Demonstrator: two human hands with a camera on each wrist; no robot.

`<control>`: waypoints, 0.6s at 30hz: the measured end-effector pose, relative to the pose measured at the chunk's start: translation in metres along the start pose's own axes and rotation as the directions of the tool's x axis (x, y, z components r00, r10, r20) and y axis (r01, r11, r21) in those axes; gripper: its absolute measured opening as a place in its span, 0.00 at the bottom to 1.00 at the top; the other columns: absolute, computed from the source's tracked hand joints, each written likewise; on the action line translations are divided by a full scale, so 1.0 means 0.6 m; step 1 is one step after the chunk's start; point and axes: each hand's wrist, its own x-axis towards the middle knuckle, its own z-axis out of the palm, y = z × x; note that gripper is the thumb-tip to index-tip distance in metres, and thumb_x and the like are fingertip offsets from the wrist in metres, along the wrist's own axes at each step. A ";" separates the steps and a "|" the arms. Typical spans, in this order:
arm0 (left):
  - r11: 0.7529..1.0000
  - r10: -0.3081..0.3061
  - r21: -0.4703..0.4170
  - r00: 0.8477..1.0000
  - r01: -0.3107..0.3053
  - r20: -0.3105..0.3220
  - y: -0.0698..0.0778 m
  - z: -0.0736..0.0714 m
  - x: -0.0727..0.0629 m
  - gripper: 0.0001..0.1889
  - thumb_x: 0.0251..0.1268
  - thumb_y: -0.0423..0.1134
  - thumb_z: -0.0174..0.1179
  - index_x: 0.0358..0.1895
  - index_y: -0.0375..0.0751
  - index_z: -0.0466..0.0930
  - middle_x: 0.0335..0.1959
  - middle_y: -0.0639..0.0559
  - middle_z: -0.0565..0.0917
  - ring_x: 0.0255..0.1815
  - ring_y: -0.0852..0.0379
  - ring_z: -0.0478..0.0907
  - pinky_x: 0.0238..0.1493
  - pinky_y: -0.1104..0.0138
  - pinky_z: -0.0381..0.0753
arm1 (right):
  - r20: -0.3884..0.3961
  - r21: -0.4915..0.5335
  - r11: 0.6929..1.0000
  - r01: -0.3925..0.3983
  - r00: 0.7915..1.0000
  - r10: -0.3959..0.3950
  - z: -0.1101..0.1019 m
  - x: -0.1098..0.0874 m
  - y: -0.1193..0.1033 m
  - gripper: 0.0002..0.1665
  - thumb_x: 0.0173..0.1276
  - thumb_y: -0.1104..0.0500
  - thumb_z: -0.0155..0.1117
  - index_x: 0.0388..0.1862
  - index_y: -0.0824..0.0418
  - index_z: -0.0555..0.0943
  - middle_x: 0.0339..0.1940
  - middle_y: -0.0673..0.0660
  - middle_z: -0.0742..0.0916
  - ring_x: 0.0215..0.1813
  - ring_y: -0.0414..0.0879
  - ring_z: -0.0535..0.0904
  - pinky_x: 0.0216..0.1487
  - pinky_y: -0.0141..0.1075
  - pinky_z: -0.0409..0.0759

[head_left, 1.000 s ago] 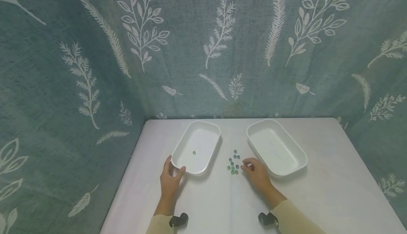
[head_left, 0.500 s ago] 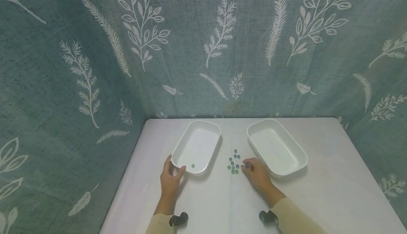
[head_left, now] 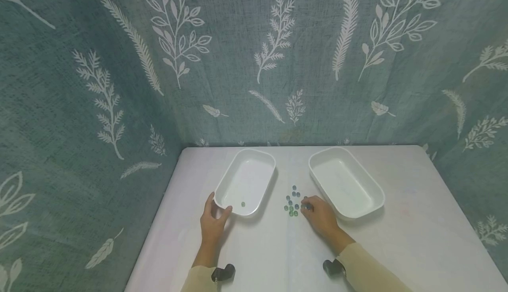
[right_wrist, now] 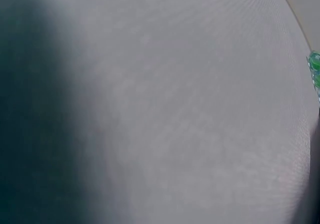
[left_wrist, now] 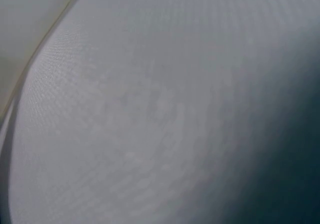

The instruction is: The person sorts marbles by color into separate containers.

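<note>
My left hand [head_left: 212, 226] grips the near corner of the left white tray [head_left: 271, 175], thumb on the front edge and fingers along the left side. A single green marble [head_left: 243, 204] lies in that tray. Between the two trays, green marbles [head_left: 291, 209] and blue marbles [head_left: 294, 193] lie loosely grouped on the white table. On their right, my right hand [head_left: 322, 216] curls its thumb and fingers round a dark blue marble [head_left: 308, 206]. Green marbles [right_wrist: 314, 67] show at the right edge of the right wrist view.
A second white tray [head_left: 363, 170] stands angled, close behind my right hand. The white table [head_left: 262, 256] reaches to a leaf-patterned cloth [head_left: 238, 62] at the back and sides. The left wrist view shows mainly white tabletop [left_wrist: 150, 104].
The green marble in the left tray has rolled towards the near end, then slightly right. More blue marbles show at my right fingertips. Both hands have stayed nearly in place.
</note>
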 end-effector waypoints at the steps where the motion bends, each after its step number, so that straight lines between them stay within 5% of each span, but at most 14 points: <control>1: 1.000 0.002 -0.005 1.000 -0.002 -0.001 0.000 0.000 0.000 0.43 0.58 0.54 0.68 0.75 0.50 0.58 0.73 0.50 0.64 0.75 0.47 0.54 0.73 0.44 0.46 | 0.000 0.000 1.000 0.001 1.000 -0.001 0.000 0.001 0.000 0.16 0.65 0.55 0.66 0.51 0.56 0.83 0.51 0.53 0.85 0.56 0.51 0.79 0.60 0.47 0.75; 18: 0.999 0.039 -0.011 0.999 -0.039 -0.023 -0.002 0.001 0.001 0.43 0.57 0.53 0.70 0.74 0.47 0.60 0.71 0.48 0.67 0.74 0.46 0.58 0.72 0.45 0.50 | 0.015 0.068 0.998 -0.008 1.000 0.007 -0.008 0.003 -0.007 0.14 0.66 0.54 0.66 0.50 0.55 0.83 0.48 0.51 0.85 0.54 0.49 0.79 0.59 0.46 0.75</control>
